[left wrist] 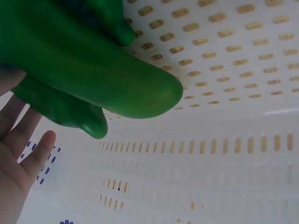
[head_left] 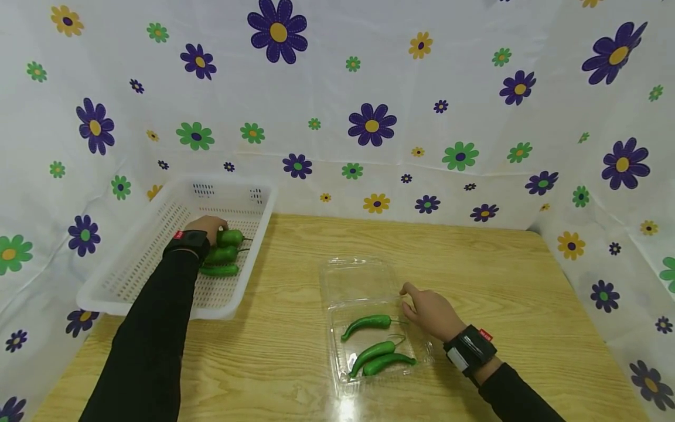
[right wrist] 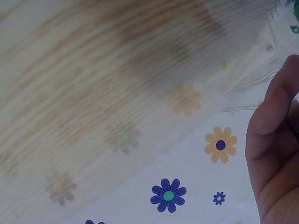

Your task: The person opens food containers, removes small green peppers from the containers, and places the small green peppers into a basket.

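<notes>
Inside the white basket [head_left: 248, 293], my left hand [head_left: 207, 225] holds the far end of a green pepper [head_left: 230, 237], fingers on its far side and thumb toward the near side. Two more green peppers [head_left: 221, 255] lie beside it. Close up in the left wrist view, a larger green pepper [left wrist: 117, 84] partly hides the thumb. My right hand [head_left: 433, 313] rests at the right edge of a clear plastic clamshell box [head_left: 329, 328], with index finger and thumb apart. Three slim green peppers [head_left: 374, 350] lie in the box's near half.
The box's lid [head_left: 358, 278] is folded back, away from me. Everything stands on a wood-grain table [head_left: 474, 252]. A white flower-print cloth [head_left: 316, 88] walls in the back and both sides, close behind the basket.
</notes>
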Demonstrator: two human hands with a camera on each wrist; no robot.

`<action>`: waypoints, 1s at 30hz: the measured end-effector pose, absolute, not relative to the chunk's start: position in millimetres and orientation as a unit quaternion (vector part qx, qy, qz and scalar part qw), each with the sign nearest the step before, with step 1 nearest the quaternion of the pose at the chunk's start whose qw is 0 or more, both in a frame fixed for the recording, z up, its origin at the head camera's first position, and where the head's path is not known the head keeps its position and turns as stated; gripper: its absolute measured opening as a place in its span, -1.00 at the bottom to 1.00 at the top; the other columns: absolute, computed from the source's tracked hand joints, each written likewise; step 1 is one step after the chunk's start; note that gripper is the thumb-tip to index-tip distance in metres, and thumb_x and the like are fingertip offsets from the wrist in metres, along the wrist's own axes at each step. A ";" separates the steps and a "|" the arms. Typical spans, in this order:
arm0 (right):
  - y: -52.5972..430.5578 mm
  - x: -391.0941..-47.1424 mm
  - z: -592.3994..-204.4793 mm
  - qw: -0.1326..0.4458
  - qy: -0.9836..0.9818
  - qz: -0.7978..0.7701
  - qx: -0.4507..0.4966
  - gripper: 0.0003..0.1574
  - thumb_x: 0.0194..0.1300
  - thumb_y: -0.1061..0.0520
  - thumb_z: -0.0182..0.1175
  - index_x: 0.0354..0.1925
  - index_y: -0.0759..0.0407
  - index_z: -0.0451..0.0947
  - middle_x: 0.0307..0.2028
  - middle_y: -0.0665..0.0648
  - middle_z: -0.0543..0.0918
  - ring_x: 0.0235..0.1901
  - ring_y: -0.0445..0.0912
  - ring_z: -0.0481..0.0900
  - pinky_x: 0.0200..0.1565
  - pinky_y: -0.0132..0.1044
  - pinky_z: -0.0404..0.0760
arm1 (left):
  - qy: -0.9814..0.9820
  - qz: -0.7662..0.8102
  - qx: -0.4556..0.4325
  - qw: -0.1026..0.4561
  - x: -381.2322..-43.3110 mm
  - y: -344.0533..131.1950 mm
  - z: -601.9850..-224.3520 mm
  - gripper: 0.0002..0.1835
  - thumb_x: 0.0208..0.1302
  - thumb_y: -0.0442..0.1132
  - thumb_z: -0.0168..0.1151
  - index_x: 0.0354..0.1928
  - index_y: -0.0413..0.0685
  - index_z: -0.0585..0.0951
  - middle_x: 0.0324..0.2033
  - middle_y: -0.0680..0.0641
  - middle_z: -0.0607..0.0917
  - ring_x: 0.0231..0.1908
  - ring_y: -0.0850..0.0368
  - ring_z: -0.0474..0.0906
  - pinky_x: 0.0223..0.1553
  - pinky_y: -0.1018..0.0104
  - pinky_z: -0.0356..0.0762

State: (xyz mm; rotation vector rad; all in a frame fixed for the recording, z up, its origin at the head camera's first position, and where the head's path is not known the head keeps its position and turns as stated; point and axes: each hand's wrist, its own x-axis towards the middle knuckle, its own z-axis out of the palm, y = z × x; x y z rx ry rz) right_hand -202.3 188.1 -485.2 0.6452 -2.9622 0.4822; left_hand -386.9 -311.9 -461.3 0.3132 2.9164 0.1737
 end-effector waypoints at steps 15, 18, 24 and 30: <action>187.8 -201.2 -484.0 0.036 -0.964 0.155 0.215 -0.77 0.29 0.15 0.14 -0.08 0.17 0.45 -0.78 -0.12 0.13 -0.77 -0.31 0.02 -0.65 -0.49 -0.05 | 0.986 0.073 0.116 0.100 -387.5 -318.3 -443.5 -0.44 0.05 -0.55 0.17 0.19 -0.27 0.43 0.11 -0.45 0.47 -0.13 -0.29 0.51 -0.45 0.19 0.39; 187.8 -200.0 -483.2 0.034 -0.963 0.158 0.215 -0.77 0.30 0.15 0.14 -0.08 0.17 0.45 -0.78 -0.12 0.12 -0.77 -0.30 0.02 -0.65 -0.49 -0.05 | 0.984 0.091 0.127 0.086 -385.5 -316.6 -435.1 -0.43 0.11 -0.44 0.21 0.22 -0.24 0.39 0.11 -0.43 0.47 -0.08 -0.30 0.49 -0.31 0.06 0.48; 187.3 -200.2 -482.5 0.048 -0.959 0.160 0.231 -0.78 0.30 0.17 0.14 -0.09 0.19 0.45 -0.78 -0.12 0.11 -0.77 -0.30 -0.01 -0.66 -0.49 -0.07 | 0.980 0.103 0.161 0.056 -363.5 -298.3 -403.3 -0.49 0.16 -0.28 0.25 0.18 -0.20 0.43 0.07 -0.38 0.51 0.04 -0.30 0.45 -0.01 -0.15 0.45; 186.7 -200.8 -483.7 0.047 -0.959 0.155 0.232 -0.77 0.31 0.16 0.12 -0.07 0.19 0.44 -0.79 -0.13 0.10 -0.78 -0.30 -0.02 -0.66 -0.50 -0.08 | 0.975 0.057 0.216 -0.011 -322.0 -269.8 -368.5 -0.56 0.16 -0.22 0.26 0.09 -0.17 0.51 -0.05 -0.28 0.62 -0.16 -0.14 0.57 -0.11 -0.04 0.52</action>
